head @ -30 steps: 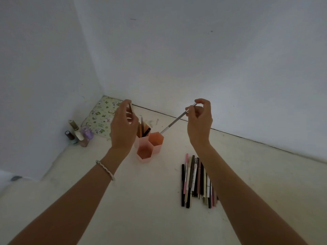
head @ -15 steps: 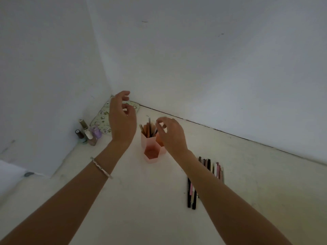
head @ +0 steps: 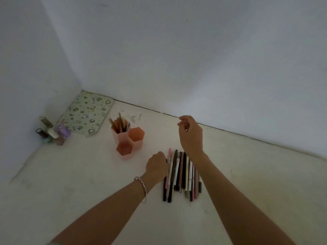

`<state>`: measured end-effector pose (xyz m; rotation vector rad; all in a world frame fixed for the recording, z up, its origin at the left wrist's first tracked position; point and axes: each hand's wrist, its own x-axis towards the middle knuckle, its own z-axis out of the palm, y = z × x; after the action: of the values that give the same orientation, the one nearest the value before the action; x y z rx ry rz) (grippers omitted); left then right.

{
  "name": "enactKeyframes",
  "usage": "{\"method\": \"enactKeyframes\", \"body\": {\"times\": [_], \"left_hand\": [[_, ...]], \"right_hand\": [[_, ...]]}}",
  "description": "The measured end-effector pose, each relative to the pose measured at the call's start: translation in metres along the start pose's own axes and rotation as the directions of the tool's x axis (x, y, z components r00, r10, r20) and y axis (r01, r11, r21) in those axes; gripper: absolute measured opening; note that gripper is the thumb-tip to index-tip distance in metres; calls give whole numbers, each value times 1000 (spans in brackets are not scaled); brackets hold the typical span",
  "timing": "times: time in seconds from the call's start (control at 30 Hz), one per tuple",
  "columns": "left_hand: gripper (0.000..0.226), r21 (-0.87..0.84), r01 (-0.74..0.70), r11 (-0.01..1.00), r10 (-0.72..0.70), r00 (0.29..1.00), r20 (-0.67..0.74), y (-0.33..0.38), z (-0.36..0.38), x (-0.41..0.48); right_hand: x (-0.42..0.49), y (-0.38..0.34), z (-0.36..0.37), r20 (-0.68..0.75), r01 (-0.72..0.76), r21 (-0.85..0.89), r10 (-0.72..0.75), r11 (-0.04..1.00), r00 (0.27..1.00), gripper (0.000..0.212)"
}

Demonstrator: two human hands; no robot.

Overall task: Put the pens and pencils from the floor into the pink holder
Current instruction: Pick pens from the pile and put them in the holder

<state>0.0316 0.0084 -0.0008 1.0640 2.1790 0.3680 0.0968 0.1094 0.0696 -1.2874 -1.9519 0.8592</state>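
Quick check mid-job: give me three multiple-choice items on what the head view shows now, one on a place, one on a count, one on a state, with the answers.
1. Where does the row of pens and pencils lie relative to the pink holder?
A. In front and to its right, on the floor
B. Behind it, against the wall
C. On the floral mat

2. How many hexagonal compartments of the holder have pencils standing in them?
A. None
B. One
C. All three

3. What is the right hand doing?
A. Gripping a pen
B. Pressing flat on the floor
C. Raised with nothing in its fingers

Answers: 1 A, the row lies nearer the camera, right of the holder. 2 B, only the rear-left compartment is filled; the other two show bare insides. 3 C, it hovers above the row, loosely curled, while the left hand reaches down to the row's left edge.
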Motion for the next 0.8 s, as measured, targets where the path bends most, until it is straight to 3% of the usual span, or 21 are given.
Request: {"method": "enactKeyframes", "body": {"times": [0.13,0.33,0.43,0.57,0.67,0.8], "left_hand": [[19,37,70,997,-69,997,-16,-2,13,6],[23,-146,154,977,-157,987,-11,-1,-1,13],[16,-340,-6,940,-65,978,-197,-1,-35,16],[13,-431,-245,869,44,904,-424,-4,-82,5],[16,-470,-349,811,66,852,-519,-8,-99,-4],[26,-541,-400,740,42,830,-556,-17,-106,-15]], "right_hand": [[-6,26,-13,46,-31,-11,31,999,998,23],[-2,44,0,161,-78,-104,94,992,983,19],[4,46,20,269,-63,-312,152,948,951,19],[4,48,53,367,131,-697,193,705,910,42],[-8,54,72,407,200,-753,206,627,890,39],[-13,48,85,393,137,-683,202,718,897,24]]}}
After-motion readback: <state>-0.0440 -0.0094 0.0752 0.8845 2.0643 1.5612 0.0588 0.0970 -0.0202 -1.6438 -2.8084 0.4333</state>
